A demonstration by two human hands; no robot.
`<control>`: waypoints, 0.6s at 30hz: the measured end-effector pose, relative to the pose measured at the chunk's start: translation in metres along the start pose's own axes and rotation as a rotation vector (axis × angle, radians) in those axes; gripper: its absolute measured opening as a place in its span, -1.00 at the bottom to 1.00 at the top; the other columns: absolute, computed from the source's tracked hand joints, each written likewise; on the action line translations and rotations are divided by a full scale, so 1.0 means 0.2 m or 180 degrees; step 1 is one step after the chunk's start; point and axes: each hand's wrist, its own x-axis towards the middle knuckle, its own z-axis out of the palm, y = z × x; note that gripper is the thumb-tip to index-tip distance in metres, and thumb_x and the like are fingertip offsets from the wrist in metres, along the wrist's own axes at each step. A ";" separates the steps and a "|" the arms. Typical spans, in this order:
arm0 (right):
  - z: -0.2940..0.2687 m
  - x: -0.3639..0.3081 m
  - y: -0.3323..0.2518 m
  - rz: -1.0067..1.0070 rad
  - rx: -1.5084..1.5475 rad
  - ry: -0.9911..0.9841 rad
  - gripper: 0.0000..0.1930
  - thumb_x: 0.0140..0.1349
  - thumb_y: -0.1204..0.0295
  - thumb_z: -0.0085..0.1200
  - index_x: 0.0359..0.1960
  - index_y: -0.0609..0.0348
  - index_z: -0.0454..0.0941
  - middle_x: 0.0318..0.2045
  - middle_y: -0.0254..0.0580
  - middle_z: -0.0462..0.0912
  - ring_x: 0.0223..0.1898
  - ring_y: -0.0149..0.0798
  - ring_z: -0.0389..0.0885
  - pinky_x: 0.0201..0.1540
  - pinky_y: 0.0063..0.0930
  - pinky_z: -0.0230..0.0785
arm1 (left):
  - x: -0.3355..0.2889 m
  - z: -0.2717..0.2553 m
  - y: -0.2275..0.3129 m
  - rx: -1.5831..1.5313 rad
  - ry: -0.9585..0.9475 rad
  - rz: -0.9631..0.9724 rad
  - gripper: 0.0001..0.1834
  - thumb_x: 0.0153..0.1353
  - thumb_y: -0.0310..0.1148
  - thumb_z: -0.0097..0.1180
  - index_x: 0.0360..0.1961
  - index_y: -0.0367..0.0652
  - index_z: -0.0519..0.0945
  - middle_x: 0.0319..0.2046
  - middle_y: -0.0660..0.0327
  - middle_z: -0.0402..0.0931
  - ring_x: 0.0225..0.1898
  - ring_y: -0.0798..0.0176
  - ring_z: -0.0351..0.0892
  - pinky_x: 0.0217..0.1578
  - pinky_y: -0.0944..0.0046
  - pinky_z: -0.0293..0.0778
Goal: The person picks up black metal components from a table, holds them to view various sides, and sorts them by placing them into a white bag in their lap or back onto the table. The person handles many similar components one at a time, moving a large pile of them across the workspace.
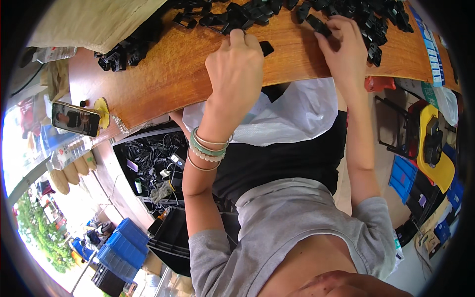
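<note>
My left hand (235,69) is closed above the wooden table (168,74), with its knuckles toward a heap of black plastic parts (242,17). What its fingers hold, if anything, is hidden under the hand. Beside those fingers, on the right, a small black piece (267,48) shows. Farther right, my right hand (347,52) pinches a small black plastic part (318,24) between thumb and fingers. A second heap of black parts (371,20) spreads beyond and beside that hand. A white woven sack (297,119) lies across my lap, under the table's near edge.
A large tan sack (94,22) fills the far left, with more black parts (123,53) beside it. A phone (75,119) stands at the table's left end. Below is a black crate (148,163) of cables. A yellow-seated chair (438,153) stands at right.
</note>
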 end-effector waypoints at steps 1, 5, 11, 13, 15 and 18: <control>-0.01 -0.03 -0.04 0.0650 0.0939 -0.0219 -0.72 0.04 0.50 0.26 -0.20 0.21 0.49 -0.44 -0.23 0.60 -0.46 -0.43 0.57 -0.44 -0.55 0.36 | 0.00 0.00 0.00 -0.0077 0.0161 0.0020 -0.83 -0.07 -0.50 0.18 -0.44 -0.32 0.47 -0.48 0.05 0.46 -0.52 0.09 0.54 -0.56 0.16 0.44; -0.08 -0.12 -0.20 0.1676 0.4002 -0.0873 -0.82 0.11 0.64 0.16 -0.24 0.29 0.49 -0.30 -0.20 0.60 -0.41 -0.44 0.57 -0.40 -0.63 0.41 | -0.04 0.04 0.00 -0.1815 0.0121 -0.0632 -0.78 0.01 -0.58 0.11 -0.26 -0.22 0.49 -0.32 0.12 0.51 -0.56 0.23 0.55 -0.55 0.26 0.40; 0.02 -0.17 -0.32 0.1208 0.4041 -0.0157 -0.82 0.13 0.71 0.10 -0.21 0.37 0.54 -0.19 -0.14 0.57 -0.18 -0.44 0.54 -0.15 -0.63 0.41 | -0.03 0.02 0.06 -0.4600 -0.0623 -0.1565 -0.67 0.08 -0.68 0.01 -0.07 -0.35 0.41 -0.52 0.11 0.57 -0.64 0.37 0.54 -0.68 0.50 0.34; 0.01 -0.14 -0.35 0.1499 0.3656 0.0004 -0.83 0.12 0.71 0.11 -0.23 0.36 0.57 -0.18 -0.15 0.58 -0.18 -0.42 0.55 -0.15 -0.61 0.42 | -0.03 0.00 0.04 -0.4648 -0.0655 -0.1599 -0.72 0.06 -0.70 0.01 -0.14 -0.40 0.44 -0.42 0.11 0.56 -0.54 0.29 0.64 -0.69 0.45 0.44; 0.05 -0.14 -0.33 0.1181 0.3538 0.0093 -0.83 0.10 0.71 0.12 -0.25 0.35 0.58 -0.20 -0.14 0.60 -0.19 -0.39 0.56 -0.16 -0.60 0.43 | -0.04 -0.01 0.03 -0.4555 -0.0626 -0.1473 -0.76 0.07 -0.66 0.09 -0.19 -0.48 0.45 -0.42 0.07 0.58 -0.56 0.29 0.64 -0.69 0.46 0.44; 0.06 -0.14 -0.32 0.0626 0.3120 0.0225 -0.84 0.06 0.72 0.13 -0.30 0.34 0.61 -0.24 -0.13 0.62 -0.22 -0.34 0.59 -0.19 -0.58 0.45 | -0.05 0.00 0.02 -0.4623 -0.0680 -0.1462 -0.79 0.11 -0.61 0.12 -0.23 -0.51 0.48 -0.47 0.06 0.59 -0.56 0.29 0.64 -0.71 0.47 0.43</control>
